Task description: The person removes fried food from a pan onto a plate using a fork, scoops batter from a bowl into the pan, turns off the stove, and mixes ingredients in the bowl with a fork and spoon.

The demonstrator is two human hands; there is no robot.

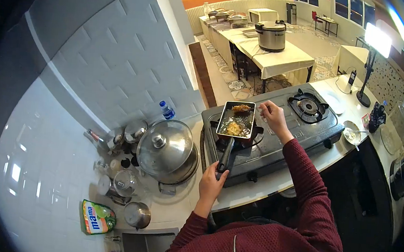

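Note:
A small rectangular frying pan (245,122) sits over the left burner of the stove, its black handle pointing toward me. Two battered, golden-brown pieces of food lie in bubbling oil: a darker fried piece (241,108) at the far end and a paler fried piece (233,128) nearer the handle. My left hand (212,183) is closed round the end of the handle. Just right of the pan's far rim is my right hand (273,117), its fingers curled together; whatever they pinch, if anything, is too small to make out.
The gas stove (275,152) has a second burner (308,105) at right. A large lidded pot (165,151) stands left, near a steel cup (137,214) and a blue-capped bottle (167,110). A small bowl with a spoon (352,134) and a lamp (369,72) are at right.

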